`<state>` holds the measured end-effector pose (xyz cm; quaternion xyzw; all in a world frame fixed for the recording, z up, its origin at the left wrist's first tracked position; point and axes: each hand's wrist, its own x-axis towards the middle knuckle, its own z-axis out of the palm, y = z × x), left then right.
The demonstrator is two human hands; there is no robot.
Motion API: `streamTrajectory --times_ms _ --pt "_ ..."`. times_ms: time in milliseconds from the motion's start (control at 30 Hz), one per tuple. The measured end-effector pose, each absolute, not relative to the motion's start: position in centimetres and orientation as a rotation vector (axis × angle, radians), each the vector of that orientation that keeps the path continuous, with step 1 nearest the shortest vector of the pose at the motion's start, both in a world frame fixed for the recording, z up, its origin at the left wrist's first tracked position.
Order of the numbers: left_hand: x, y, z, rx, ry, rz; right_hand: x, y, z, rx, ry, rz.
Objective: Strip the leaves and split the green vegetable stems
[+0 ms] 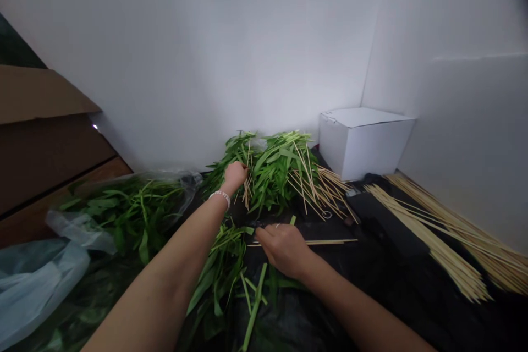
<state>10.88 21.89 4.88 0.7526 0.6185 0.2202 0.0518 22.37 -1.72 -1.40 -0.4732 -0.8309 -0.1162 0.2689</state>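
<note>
My left hand reaches to the far pile of leafy greens, its fingers closed beside several thin wooden skewers. Whether it grips one is hidden. Nearer to me, my right hand is closed, with the end of a green stem at its fingertips. A few pale skewers stick out to both sides beneath that hand. A small bunch of greens lies left of it. Cut stem pieces rest just below, on black plastic.
More greens sit in a clear plastic bag on the left, by a cardboard box. Loose skewers fan out right of the pile. A white box stands behind bundles of long skewers and a dark block.
</note>
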Motion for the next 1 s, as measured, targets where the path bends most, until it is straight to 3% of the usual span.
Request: streamTrajectory --times_ms 300,567,767,1000 --pt "7.7 17.4 3.1 2.439 1.772 0.567 22.7 -1.7 -1.9 -1.3 -2.252 -0.309" --pt "-2.5 9.5 2.3 2.424 1.737 0.305 23.1 -1.5 -1.8 -1.357 -2.273 -0.302" --pt "-4.5 2.5 -0.1 2.329 1.728 0.097 23.0 -1.7 -1.8 -1.359 -2.285 -0.284" --pt "-3.3 0.8 3.2 2.417 1.323 0.22 23.1 -1.5 -2.1 -1.376 -2.277 -0.276"
